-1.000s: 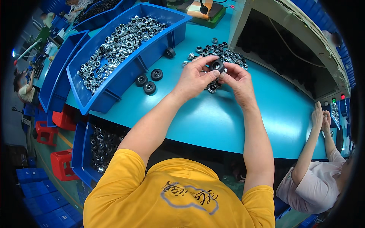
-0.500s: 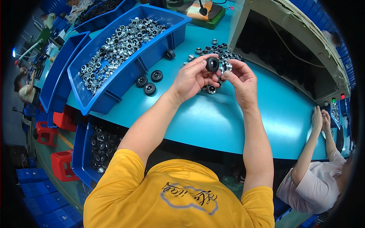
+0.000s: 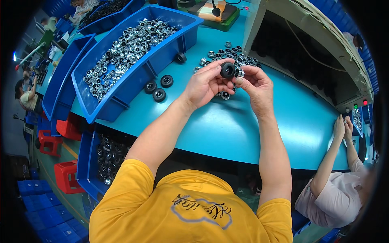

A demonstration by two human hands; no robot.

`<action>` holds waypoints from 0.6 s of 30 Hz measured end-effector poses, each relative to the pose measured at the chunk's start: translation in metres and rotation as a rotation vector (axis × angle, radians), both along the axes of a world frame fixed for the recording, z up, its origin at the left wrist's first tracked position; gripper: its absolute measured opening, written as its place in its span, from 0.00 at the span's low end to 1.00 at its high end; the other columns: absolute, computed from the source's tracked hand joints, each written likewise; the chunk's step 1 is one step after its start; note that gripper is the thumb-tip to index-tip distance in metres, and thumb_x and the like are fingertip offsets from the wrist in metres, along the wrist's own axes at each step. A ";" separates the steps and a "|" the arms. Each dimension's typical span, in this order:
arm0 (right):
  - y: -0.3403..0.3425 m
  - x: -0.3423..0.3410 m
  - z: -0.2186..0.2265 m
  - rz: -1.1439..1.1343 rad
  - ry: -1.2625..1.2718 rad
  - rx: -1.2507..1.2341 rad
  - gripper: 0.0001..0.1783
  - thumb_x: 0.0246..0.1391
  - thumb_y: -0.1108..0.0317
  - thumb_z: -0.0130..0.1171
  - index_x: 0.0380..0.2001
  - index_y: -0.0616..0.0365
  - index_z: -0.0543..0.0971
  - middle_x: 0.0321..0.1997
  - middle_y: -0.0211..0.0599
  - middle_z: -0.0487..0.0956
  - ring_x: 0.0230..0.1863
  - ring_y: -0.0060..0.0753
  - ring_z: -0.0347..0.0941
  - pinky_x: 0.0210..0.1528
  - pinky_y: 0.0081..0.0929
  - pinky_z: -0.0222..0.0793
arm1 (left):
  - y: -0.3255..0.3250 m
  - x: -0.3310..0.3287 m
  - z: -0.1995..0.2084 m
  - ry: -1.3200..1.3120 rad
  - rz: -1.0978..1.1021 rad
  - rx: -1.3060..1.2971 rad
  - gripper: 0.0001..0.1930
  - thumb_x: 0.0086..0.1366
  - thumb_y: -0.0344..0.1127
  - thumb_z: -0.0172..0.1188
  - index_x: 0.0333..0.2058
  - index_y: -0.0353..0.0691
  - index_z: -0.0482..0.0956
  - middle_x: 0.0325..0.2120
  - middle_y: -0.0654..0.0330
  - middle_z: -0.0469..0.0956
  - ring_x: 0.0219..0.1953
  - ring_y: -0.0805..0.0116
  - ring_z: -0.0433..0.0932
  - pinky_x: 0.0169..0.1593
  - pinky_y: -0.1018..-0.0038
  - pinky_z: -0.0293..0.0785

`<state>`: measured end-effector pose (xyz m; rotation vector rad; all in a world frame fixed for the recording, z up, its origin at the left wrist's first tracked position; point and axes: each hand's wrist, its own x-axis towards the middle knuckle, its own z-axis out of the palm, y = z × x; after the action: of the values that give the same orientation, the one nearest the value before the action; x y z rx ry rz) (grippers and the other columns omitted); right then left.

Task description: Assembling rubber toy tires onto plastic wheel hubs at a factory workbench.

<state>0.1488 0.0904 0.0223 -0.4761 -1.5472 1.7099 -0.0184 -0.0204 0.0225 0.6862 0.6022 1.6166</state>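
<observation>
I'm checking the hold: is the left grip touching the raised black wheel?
Touching: the head view shows the left grip pinching the raised black wheel between thumb and finger.

At the grip, the left hand (image 3: pixel 202 84) and the right hand (image 3: pixel 261 87) are bare, with rounded fingertips. Behind the grip, the forearms (image 3: pixel 162 128) are uncovered as far as the short, plain sleeves (image 3: pixel 123 184) of a golden-yellow shirt (image 3: pixel 190 233). The cloth is matte and softly creased, rounding into a curve on its side toward the grip. Farther back from the grip, its front bears dark, looping script (image 3: pixel 184 200) and a thick, blue-grey, wavy, cloud-like outline (image 3: pixel 175 210).
</observation>
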 end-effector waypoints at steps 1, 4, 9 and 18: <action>0.000 0.000 0.001 0.006 0.000 -0.004 0.19 0.51 0.75 0.76 0.47 0.62 0.83 0.42 0.34 0.86 0.44 0.24 0.83 0.50 0.25 0.79 | 0.000 0.000 0.000 0.010 0.003 0.006 0.24 0.80 0.38 0.42 0.67 0.30 0.65 0.46 0.52 0.78 0.42 0.63 0.79 0.49 0.61 0.83; 0.000 0.000 -0.001 0.010 0.008 -0.016 0.19 0.52 0.75 0.76 0.48 0.62 0.83 0.42 0.34 0.86 0.44 0.24 0.83 0.50 0.25 0.79 | 0.000 -0.001 0.000 0.046 0.018 0.014 0.24 0.80 0.38 0.42 0.67 0.31 0.65 0.46 0.53 0.78 0.42 0.64 0.79 0.49 0.61 0.83; -0.001 -0.001 -0.001 -0.023 -0.009 0.033 0.17 0.53 0.77 0.74 0.46 0.62 0.83 0.42 0.35 0.87 0.44 0.25 0.83 0.49 0.25 0.79 | -0.001 0.002 -0.001 0.152 0.064 0.012 0.24 0.79 0.38 0.43 0.68 0.32 0.65 0.47 0.54 0.78 0.42 0.65 0.79 0.50 0.63 0.82; -0.007 -0.006 -0.006 -0.186 -0.079 0.366 0.17 0.44 0.79 0.77 0.39 0.59 0.84 0.35 0.28 0.81 0.37 0.23 0.83 0.38 0.23 0.81 | 0.001 0.009 -0.004 0.389 0.089 -0.021 0.24 0.79 0.37 0.44 0.69 0.37 0.64 0.49 0.55 0.79 0.47 0.66 0.82 0.51 0.66 0.81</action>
<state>0.1428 0.0836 0.0166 -0.4835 -1.7657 1.2451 -0.0091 -0.0199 0.0190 0.9798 0.9412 1.5655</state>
